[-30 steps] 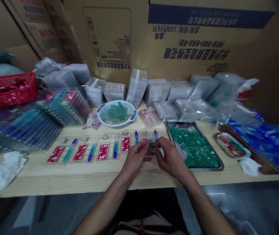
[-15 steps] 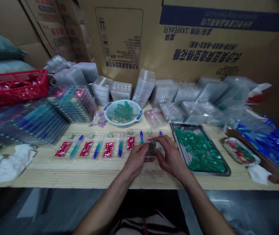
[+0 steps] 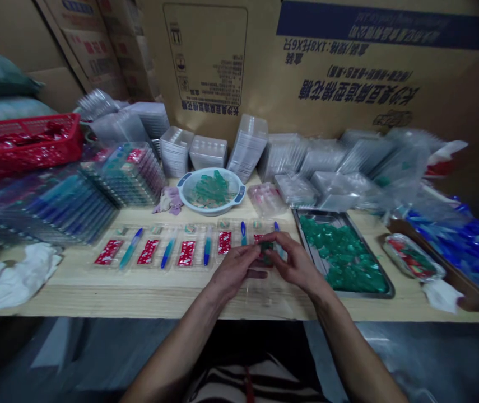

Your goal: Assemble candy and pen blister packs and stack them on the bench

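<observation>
My left hand point(image 3: 237, 266) and my right hand point(image 3: 292, 260) meet over the rightmost clear plastic tray in a row. Between their fingertips is a small dark green piece point(image 3: 266, 246), partly covered by the fingers; its kind is hard to make out. Under the hands, that tray shows part of a red packet point(image 3: 257, 238) and the tip of a blue stick-like piece point(image 3: 276, 226). To the left, several trays each hold a red-and-white packet point(image 3: 186, 253), a blue-and-teal stick-like piece point(image 3: 208, 246) and a small pale item point(image 3: 190, 229).
A metal tray point(image 3: 391, 290) of green wrapped pieces lies right of my hands. Behind stand a light-blue basin point(image 3: 186, 204) and stacks of clear trays point(image 3: 247, 146). Filled trays point(image 3: 75, 204) and a red basket point(image 3: 73, 137) are at left, a box of blue pieces point(image 3: 461, 246) at right.
Both hands stay over the same tray, with the green piece between the fingertips. The right fingers have drawn closer around it, and the view has shifted slightly.
</observation>
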Action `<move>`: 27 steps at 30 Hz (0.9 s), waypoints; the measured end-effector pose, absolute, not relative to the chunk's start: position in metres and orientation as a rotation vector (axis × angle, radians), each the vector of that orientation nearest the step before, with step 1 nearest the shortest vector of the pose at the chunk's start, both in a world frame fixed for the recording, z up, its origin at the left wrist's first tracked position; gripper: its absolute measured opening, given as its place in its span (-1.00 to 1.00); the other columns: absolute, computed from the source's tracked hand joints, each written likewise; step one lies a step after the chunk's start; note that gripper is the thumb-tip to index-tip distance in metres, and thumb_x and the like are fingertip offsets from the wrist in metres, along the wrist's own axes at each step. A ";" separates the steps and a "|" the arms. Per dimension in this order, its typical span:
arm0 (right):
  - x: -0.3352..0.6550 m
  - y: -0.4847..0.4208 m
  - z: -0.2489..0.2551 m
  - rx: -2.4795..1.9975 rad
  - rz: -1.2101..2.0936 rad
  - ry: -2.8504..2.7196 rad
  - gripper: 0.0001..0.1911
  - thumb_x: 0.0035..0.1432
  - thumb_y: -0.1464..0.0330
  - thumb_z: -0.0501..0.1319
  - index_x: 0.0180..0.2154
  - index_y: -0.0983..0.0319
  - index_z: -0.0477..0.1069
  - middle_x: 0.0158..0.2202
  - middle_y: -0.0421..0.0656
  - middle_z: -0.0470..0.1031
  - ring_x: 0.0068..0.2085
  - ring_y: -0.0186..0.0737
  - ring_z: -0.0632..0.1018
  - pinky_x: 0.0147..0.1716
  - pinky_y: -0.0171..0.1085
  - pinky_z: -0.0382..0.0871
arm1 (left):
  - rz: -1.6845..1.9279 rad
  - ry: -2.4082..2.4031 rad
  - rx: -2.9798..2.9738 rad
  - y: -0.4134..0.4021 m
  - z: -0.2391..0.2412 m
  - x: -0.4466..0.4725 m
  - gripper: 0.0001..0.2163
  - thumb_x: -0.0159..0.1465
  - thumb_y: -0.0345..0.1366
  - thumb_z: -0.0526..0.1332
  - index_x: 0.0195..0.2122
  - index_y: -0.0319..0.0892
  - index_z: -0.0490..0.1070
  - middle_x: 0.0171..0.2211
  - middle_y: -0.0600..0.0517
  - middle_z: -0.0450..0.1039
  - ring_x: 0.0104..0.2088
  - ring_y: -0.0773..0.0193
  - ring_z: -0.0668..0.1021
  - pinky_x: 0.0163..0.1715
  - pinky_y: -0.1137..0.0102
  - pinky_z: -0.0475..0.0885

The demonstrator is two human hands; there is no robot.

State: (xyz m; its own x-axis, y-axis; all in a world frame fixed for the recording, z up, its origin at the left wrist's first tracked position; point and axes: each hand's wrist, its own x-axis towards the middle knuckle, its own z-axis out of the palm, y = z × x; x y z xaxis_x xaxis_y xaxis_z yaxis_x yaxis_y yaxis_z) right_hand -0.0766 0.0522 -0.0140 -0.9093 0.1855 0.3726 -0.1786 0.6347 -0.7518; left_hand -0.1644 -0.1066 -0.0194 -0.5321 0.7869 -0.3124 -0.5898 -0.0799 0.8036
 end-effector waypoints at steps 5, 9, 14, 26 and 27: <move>-0.061 0.062 -0.004 -0.219 0.921 -2.507 -0.85 0.26 0.36 0.15 -0.12 0.16 0.37 -0.21 -0.10 0.51 -0.14 -0.07 0.51 -0.10 -0.13 0.32 | 1.821 1.218 0.191 -0.113 -0.015 -0.172 -0.64 0.10 -0.47 0.30 -0.05 -0.20 0.55 0.03 -0.16 0.54 -0.17 0.13 0.66 -0.25 0.34 0.57; -0.053 0.049 -0.001 -0.133 0.505 -2.701 -0.82 0.23 0.48 0.10 -0.14 0.20 0.37 -0.23 -0.06 0.51 -0.11 0.00 0.47 -0.01 -0.03 0.21 | 1.884 1.315 0.185 -0.114 -0.009 -0.172 -0.49 0.02 -0.57 0.20 0.03 -0.13 0.51 0.14 -0.11 0.44 -0.21 0.21 0.66 -0.24 0.36 0.58; -0.055 0.029 -0.004 -0.087 0.300 -2.780 -0.77 0.21 0.55 0.09 -0.12 0.23 0.37 -0.23 -0.02 0.51 -0.10 0.04 0.44 0.03 0.01 0.14 | 1.884 1.335 0.243 -0.111 -0.004 -0.162 -0.51 0.07 -0.55 0.23 0.05 -0.10 0.49 0.17 -0.11 0.43 -0.16 0.19 0.65 -0.26 0.39 0.56; -0.048 0.029 0.000 0.040 0.510 -2.753 -0.68 0.26 0.54 0.10 0.03 0.24 0.39 -0.16 -0.04 0.48 -0.06 -0.01 0.40 0.00 -0.02 0.17 | 1.881 1.354 0.274 -0.108 -0.006 -0.160 -0.54 0.07 -0.51 0.23 0.04 -0.12 0.48 0.15 -0.12 0.44 -0.19 0.21 0.62 -0.26 0.36 0.56; -0.048 0.027 0.001 0.057 0.498 -2.757 -0.66 0.26 0.54 0.10 0.04 0.24 0.40 -0.16 -0.04 0.48 -0.06 -0.01 0.40 0.01 -0.02 0.16 | 1.880 1.357 0.280 -0.107 -0.007 -0.159 -0.54 0.07 -0.51 0.23 0.03 -0.12 0.48 0.15 -0.12 0.44 -0.19 0.22 0.61 -0.26 0.36 0.56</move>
State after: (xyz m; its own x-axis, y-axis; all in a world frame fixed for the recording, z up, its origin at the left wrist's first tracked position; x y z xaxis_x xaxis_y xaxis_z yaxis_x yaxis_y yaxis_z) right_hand -0.0479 0.0273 0.0015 -0.9421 0.0207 0.3347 -0.0978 0.9378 -0.3332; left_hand -0.1591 -0.1073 -0.0068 -0.6680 0.6987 -0.2561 -0.4631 -0.1209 0.8780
